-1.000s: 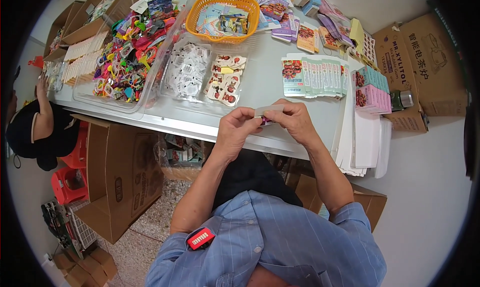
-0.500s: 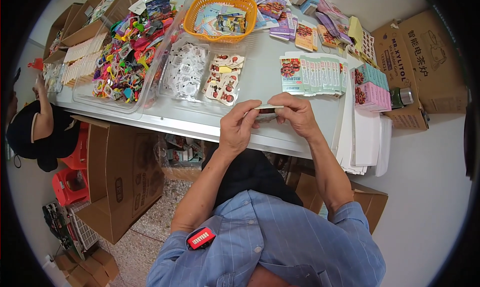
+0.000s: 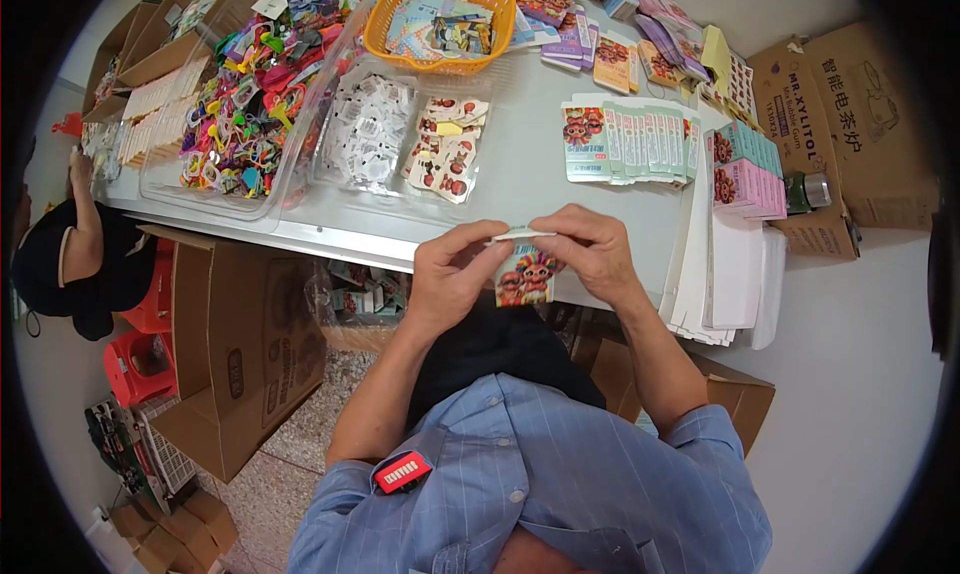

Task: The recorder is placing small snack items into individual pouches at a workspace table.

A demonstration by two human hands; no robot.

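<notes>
Between my two hands, just over the table's front edge, a small printed carton (image 3: 526, 278) hangs upright with cartoon faces on its side. My left hand (image 3: 452, 272) pinches one end of its pale top edge, thumb and fingers closed. At the other end, my right hand (image 3: 588, 252) grips it the same way. Whether anything is inside the carton cannot be seen. Beyond my right hand lies an overlapping row of similar flat green cartons (image 3: 632, 142). Ahead of my left hand, a clear tray (image 3: 398, 196) holds small white packets (image 3: 368, 129) and printed character cards (image 3: 447, 154).
A large clear bin (image 3: 235, 209) of colourful plastic trinkets stands left, near an orange basket (image 3: 378, 42) of printed sheets. Pink and green cartons (image 3: 745, 179) are stacked right, before a cardboard box (image 3: 860, 124). Another person (image 3: 75, 254) sits far left beside red stools (image 3: 140, 366).
Both hands have come down toward me with the carton, to the table's front edge. The carton has tipped so that its printed side now shows.
</notes>
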